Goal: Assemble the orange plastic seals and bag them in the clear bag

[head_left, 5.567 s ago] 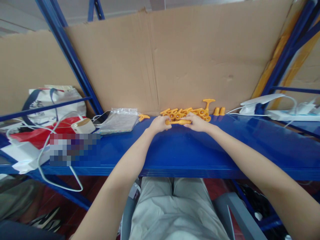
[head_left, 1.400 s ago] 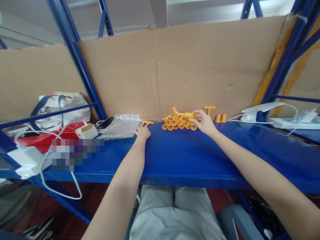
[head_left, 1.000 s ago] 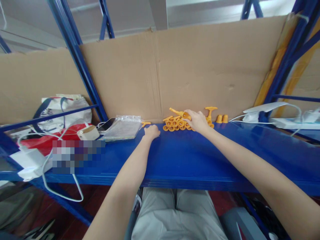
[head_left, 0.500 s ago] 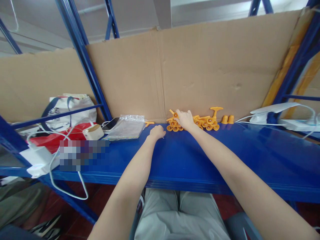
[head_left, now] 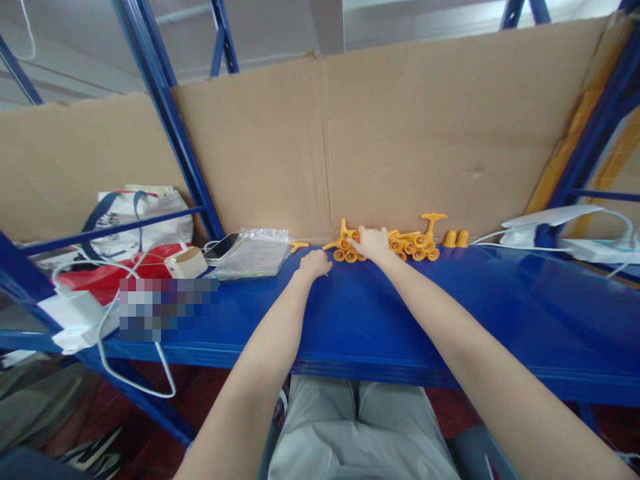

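A cluster of orange plastic pieces, with T-shaped handles and round cup ends, lies along the back of the blue shelf. My right hand is over the left part of this cluster, its fingers bent around one T-handled piece; the fingertips are partly hidden. Resting on the shelf just left of the cluster, my left hand is closed. A tiny shiny bit shows by its fingers, too small to name. Behind it lies a single orange handle. Two small orange cups stand upright right of the cluster.
A cardboard sheet walls off the back of the blue shelf. On the left are a clear plastic bag, a phone, a white charger with cables and a cloth bag. A white power strip lies right.
My right hand has shifted slightly at the cluster, and the T-handled piece by its fingers now stands more upright. My left hand stays in place.
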`<action>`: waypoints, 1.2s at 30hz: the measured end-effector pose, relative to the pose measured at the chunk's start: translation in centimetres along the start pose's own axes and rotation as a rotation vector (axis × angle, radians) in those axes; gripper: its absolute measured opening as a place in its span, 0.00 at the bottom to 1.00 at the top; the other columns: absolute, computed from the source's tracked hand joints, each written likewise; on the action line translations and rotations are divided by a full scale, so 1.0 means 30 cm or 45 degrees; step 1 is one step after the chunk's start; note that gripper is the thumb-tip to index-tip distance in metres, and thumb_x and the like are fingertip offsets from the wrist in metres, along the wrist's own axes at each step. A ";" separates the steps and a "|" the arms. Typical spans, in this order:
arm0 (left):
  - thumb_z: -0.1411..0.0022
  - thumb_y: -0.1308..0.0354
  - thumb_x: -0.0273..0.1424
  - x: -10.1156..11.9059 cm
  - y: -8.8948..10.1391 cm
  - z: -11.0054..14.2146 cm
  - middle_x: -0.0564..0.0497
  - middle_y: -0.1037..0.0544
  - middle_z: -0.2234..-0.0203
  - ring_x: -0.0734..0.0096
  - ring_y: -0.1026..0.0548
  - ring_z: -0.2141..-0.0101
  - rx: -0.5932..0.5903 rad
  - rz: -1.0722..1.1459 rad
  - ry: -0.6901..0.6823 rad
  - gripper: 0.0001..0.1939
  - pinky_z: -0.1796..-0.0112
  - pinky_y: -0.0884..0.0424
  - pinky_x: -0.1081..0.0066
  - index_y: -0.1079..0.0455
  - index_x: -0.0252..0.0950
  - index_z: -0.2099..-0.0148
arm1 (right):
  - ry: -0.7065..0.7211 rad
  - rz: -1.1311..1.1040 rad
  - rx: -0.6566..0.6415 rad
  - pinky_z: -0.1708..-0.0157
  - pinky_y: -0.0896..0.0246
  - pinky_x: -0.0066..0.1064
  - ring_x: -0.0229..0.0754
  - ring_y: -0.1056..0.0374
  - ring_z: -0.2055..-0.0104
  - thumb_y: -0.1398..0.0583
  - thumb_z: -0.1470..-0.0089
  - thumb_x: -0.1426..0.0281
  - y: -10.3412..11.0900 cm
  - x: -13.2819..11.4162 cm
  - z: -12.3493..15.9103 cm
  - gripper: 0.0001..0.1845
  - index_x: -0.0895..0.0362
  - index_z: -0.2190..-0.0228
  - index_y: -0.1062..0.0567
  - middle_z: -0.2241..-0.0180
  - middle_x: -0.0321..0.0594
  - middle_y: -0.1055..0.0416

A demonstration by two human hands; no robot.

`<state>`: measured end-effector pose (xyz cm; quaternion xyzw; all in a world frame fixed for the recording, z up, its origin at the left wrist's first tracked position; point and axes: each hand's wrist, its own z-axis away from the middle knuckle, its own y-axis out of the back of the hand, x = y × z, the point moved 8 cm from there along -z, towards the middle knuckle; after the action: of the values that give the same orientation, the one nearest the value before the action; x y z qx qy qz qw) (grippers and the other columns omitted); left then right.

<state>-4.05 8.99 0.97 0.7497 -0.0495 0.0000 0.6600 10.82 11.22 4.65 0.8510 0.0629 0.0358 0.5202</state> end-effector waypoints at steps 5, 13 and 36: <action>0.34 0.48 0.32 -0.001 0.002 0.002 0.39 0.19 0.54 0.56 0.21 0.50 0.011 -0.005 0.003 0.16 0.51 0.26 0.66 0.22 0.33 0.52 | -0.010 -0.015 -0.030 0.48 0.50 0.45 0.55 0.28 0.49 0.51 0.34 0.52 0.003 -0.018 -0.005 0.30 0.64 0.51 0.26 0.55 0.61 0.22; 0.35 0.47 0.33 -0.002 -0.003 -0.006 0.40 0.18 0.56 0.58 0.21 0.52 0.025 -0.006 -0.014 0.15 0.51 0.26 0.68 0.20 0.35 0.55 | -0.083 -0.044 -0.058 0.48 0.49 0.45 0.55 0.28 0.49 0.54 0.34 0.51 0.004 -0.018 -0.008 0.33 0.62 0.53 0.20 0.54 0.59 0.22; 0.34 0.47 0.33 0.002 -0.007 -0.006 0.41 0.18 0.56 0.58 0.21 0.51 0.019 0.024 -0.013 0.15 0.51 0.27 0.67 0.21 0.35 0.54 | 0.050 -0.026 -0.094 0.46 0.52 0.48 0.56 0.28 0.48 0.53 0.33 0.54 0.007 -0.067 -0.022 0.30 0.64 0.52 0.23 0.55 0.62 0.22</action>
<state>-3.97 9.19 0.78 0.7540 -0.0600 0.0026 0.6542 8.76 11.42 5.13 0.8296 0.0805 0.0493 0.5504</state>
